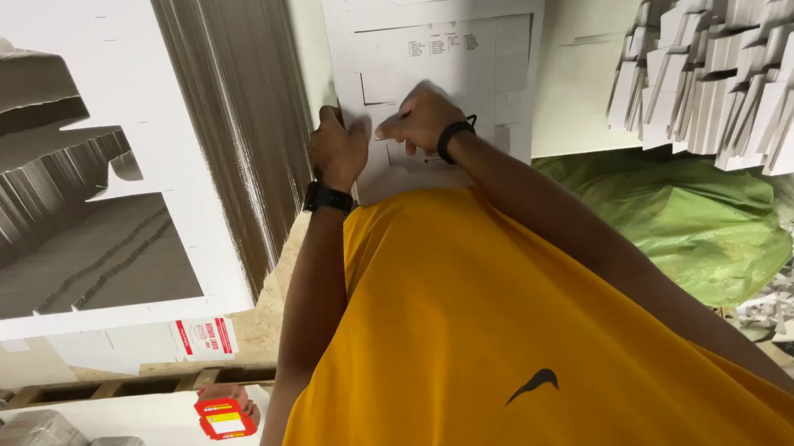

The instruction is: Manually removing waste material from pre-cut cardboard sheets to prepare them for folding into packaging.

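The left hand is curled shut on the left edge of a white die-cut cardboard sheet, fingers folded over the edge at the centre of the frame. Just beside it, the right hand lies flat on the sheet with fingers pressed together and pointing toward the left hand, pinning the board down rather than pinching it. Both wrists carry black bands. The sheet sits at upper centre; its long axis runs up and down the frame, its far end passing out of the top edge and its near end meeting the person's yellow shirt. Left of the hands stands a tall stack of flat sheets seen edge-on. At upper right are bundles of folded white blanks, with a green plastic bag below them. A small red and yellow packet lies at lower left.
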